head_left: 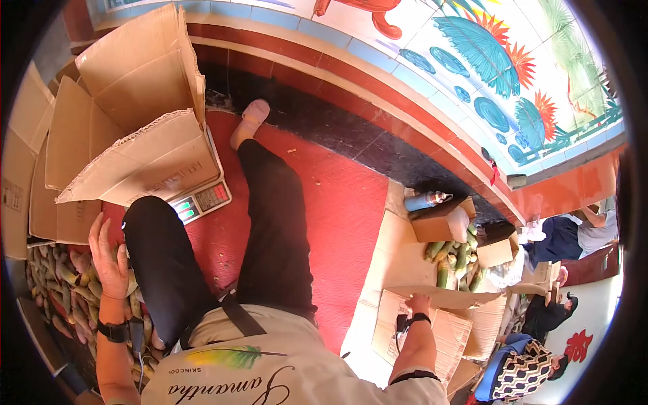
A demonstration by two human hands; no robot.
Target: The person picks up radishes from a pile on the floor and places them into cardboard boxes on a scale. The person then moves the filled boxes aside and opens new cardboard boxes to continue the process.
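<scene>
Cream feather-printed top beside my spread, empty left hand; mottled elongated vegetables beneath; right hand at brown cardboard box, hold unclear.

Feather print tops black trousers

A pale beige garment bears a yellow-green feather, the small word "SKINCOOL" and dark script lettering. A black strap marks the waist; black bands, one left, one right, circle the wrists, above a pink shoe.
</scene>
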